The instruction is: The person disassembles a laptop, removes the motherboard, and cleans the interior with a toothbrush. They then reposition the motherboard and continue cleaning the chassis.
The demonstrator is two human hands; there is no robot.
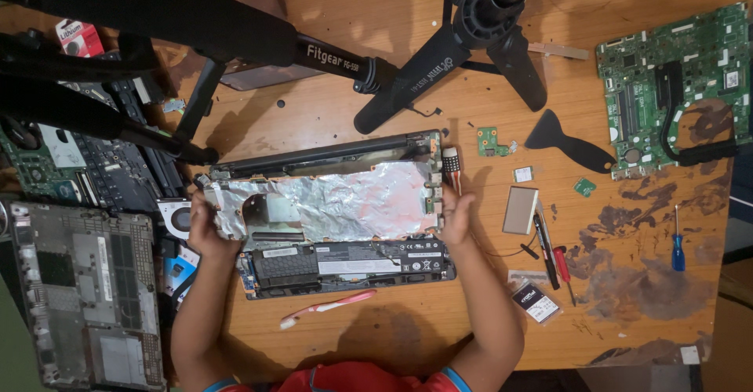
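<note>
left hand (202, 231) and right hand (455, 218) each clasp one short end of the crinkled foil-covered panel (333, 202), held over the open laptop base (345, 262) at mid-surface (408, 329). bare wood lies in front; a pink toothbrush (325, 308) rests there.

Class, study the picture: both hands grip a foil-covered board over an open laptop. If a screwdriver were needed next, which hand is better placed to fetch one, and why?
The right hand. The red-handled screwdriver lies on the table just beyond it, while the left hand is on the far side of the foil-covered board.
</note>
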